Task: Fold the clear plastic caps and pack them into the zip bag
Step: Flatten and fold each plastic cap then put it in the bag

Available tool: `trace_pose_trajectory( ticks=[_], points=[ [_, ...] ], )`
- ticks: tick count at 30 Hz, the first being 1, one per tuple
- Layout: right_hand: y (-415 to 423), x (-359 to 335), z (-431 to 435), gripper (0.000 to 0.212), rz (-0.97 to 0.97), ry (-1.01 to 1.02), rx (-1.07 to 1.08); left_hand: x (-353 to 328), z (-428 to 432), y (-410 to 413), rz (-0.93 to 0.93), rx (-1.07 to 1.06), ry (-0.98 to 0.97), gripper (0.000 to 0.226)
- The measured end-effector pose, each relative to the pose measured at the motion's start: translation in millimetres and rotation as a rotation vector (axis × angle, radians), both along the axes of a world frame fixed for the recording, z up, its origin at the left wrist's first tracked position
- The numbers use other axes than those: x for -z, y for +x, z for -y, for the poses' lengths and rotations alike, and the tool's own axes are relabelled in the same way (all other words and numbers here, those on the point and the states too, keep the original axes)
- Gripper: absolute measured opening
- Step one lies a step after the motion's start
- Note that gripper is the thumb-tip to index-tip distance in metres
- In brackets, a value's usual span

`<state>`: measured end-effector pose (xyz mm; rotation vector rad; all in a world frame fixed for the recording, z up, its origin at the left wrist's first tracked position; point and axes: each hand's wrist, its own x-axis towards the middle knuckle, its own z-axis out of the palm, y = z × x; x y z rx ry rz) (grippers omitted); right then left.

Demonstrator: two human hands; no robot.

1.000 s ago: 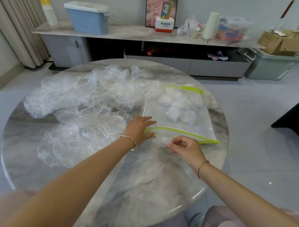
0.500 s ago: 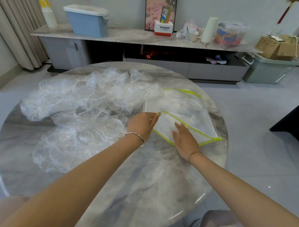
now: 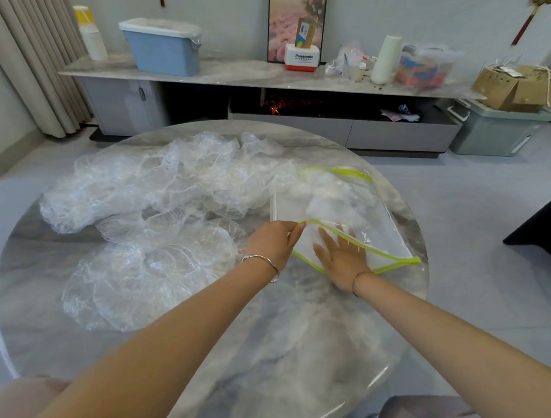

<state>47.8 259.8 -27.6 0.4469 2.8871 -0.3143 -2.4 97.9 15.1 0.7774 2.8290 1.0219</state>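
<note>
L hand [image 3: 272, 244] is pinching zip bag [image 3: 381, 235] lip open; R hand [image 3: 341, 263], fingers spread flat, is pressing inside. Few caps [image 3: 161, 188] packed; most are lying loose on desk [image 3: 261, 350].

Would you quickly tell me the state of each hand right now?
Left hand: pinches the upper lip of the zip bag, holding its mouth open.
Right hand: open, fingers straight, reaching flat into the bag.

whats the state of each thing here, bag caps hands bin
zip bag, open, mouth lifted
left hand, pinches the bag's upper rim
right hand, flat, reaching inside the bag mouth
loose caps, unfolded, heaped on the table
packed caps, folded, inside the bag
blue bin, lid on
</note>
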Motion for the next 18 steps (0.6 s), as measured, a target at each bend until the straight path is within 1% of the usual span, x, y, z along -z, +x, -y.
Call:
trace_pose_trajectory(
  ticks=[2,4,6,8,10,12,14,16,18],
  points=[
    [22,-6,7,0.056,0.03,-0.05,-0.055,3,3,0,0.03,0.012,-0.013,0.039],
    [41,-10,14,0.055,0.073,-0.123,-0.1,7,11,2,0.064,0.061,-0.086,0.047],
    [55,-15,22,0.055,0.096,-0.147,-0.152,9,27,8,0.047,0.117,-0.269,0.065],
    [63,-14,28,0.054,0.13,-0.169,-0.202,12,48,12,-0.012,0.132,-0.477,0.076],
    [66,-10,37,0.053,0.15,-0.244,-0.24,17,77,12,-0.036,0.063,-0.636,0.081],
    [65,-7,46,0.053,0.119,-0.331,-0.243,20,107,12,-0.029,-0.018,-0.731,0.078],
    [62,-9,55,0.052,0.054,-0.352,-0.253,22,133,11,-0.033,-0.077,-0.723,0.068],
    [58,-14,65,0.048,-0.01,-0.355,-0.284,22,150,8,-0.031,-0.138,-0.617,0.053],
    [56,-21,75,0.044,-0.07,-0.378,-0.313,22,160,5,-0.023,-0.202,-0.501,0.034]
  ],
)
